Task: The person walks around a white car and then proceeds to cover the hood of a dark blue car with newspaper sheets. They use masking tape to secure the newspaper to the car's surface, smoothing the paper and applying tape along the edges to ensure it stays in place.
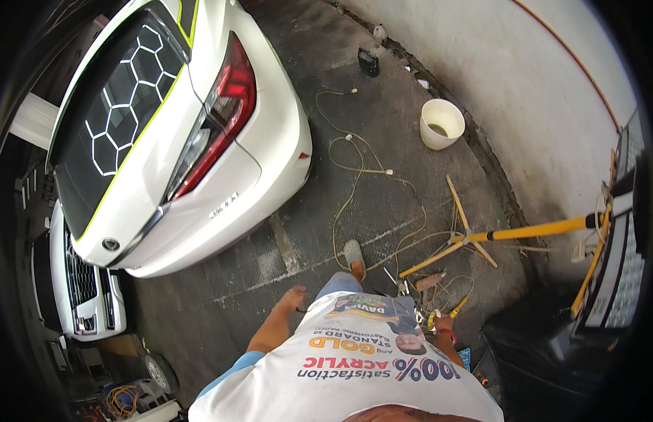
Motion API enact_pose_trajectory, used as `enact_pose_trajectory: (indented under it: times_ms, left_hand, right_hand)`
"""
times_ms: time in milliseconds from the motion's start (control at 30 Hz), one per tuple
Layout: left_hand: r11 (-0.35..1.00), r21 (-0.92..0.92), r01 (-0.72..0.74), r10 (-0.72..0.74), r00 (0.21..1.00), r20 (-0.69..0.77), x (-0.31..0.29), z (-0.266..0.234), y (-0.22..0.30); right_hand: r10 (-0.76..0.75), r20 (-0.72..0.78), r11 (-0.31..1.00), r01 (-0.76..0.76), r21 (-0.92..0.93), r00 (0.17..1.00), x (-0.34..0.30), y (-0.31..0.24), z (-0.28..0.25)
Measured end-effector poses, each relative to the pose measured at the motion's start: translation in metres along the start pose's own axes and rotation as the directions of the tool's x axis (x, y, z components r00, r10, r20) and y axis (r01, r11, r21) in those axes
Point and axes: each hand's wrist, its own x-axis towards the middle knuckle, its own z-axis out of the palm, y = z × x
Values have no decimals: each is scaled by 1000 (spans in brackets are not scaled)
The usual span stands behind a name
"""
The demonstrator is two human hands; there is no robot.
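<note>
Closest to the camera, a white printed shirt (383, 337) above blue shorts (235, 366). Just past the shirt's right edge, low among clutter on the floor (305, 232), the right hand (443, 323), with a red band (447, 332) at the wrist. Too small and partly hidden for a reading of the fingers: cannot tell whether closed on something or slack. Left hand nowhere to be made out, hence the right hand as the nearer of the two, by all appearances.

Just ahead of the right hand and a little to its right, a slim yellow-and-black object (459, 307), too small for a surer name. Touching the fingers or barely apart, impossible to tell. Long axis aslant: near end toward the hand, far end away and rightward, at an angle to the forearm rather than in line with it.

Beyond, slightly left of the hand, a brownish blocky tool (430, 282), lengthwise more across than away. Farther still, the splayed feet of a yellow tripod stand (530, 231), and to the left a grey clog (352, 252). Then a looping pale cable (389, 172), a white bucket (437, 112) near the wall (523, 91), and opposite, well apart from the hand, a white car (270, 141)
</note>
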Motion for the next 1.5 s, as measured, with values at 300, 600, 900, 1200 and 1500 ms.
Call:
enact_pose_trajectory:
  times_ms: [300,600,900,1200,1500]
  left_hand:
    - [900,-435,21,-212,894,-394,110,-210,59]
    - [984,-42,173,-172,985,20,197,-165,63]
    - [907,415,64,-143,976,163,311,-230,219]
    - [385,-875,-292,-403,800,-445,476,-451,433]
    - [-409,-518,-751,-302,648,-700,497,-663,492]
  right_hand:
    - [-493,-160,870,483,-98,855,46,-306,12]
    - [-303,-36,952,301,-57,952,137,-404,-34]
    - [-108,189,879,183,-441,976,294,-484,-115]
    - [-562,-131,817,523,-244,817,484,-774,-271]
    - [-573,-3,731,510,-453,819,509,-909,-239]
